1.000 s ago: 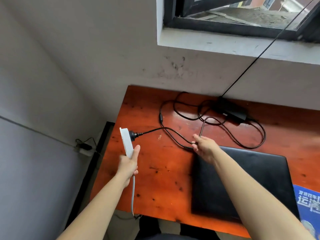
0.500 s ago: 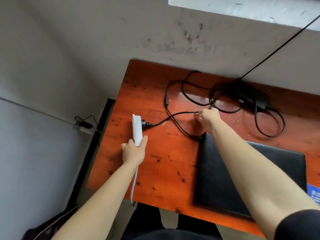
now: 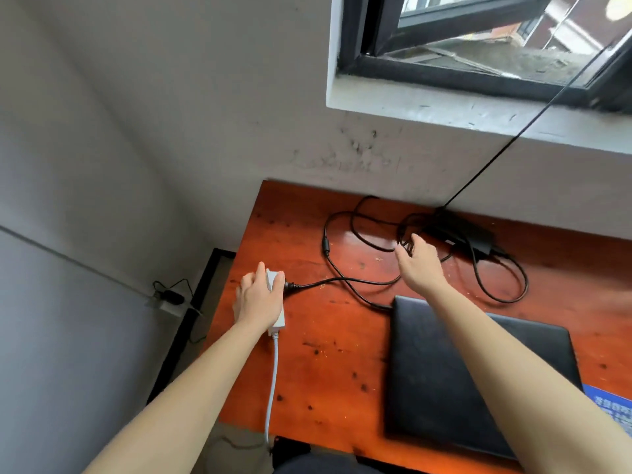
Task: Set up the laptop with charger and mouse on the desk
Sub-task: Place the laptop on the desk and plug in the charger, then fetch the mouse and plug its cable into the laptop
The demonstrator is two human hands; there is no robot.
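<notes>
Item: we are pinning power strip [image 3: 279, 319] to desk [image 3: 342, 357] with left hand [image 3: 258, 301] wrapped round it, likely steadying plug [image 3: 289, 286]. Right hand [image 3: 420, 266], fingers loose, holding nothing, is hovering over charger cable [image 3: 326, 247] beside closed laptop [image 3: 478, 371].

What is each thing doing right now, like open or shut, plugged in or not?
laptop, lid shut, flat on the desk.
power strip, lying on desk, gripped by left hand.
charger plug, pushed into the power strip.
charger cable, loose loops on the desk.
right hand, open, over the cable.
window, open.
</notes>
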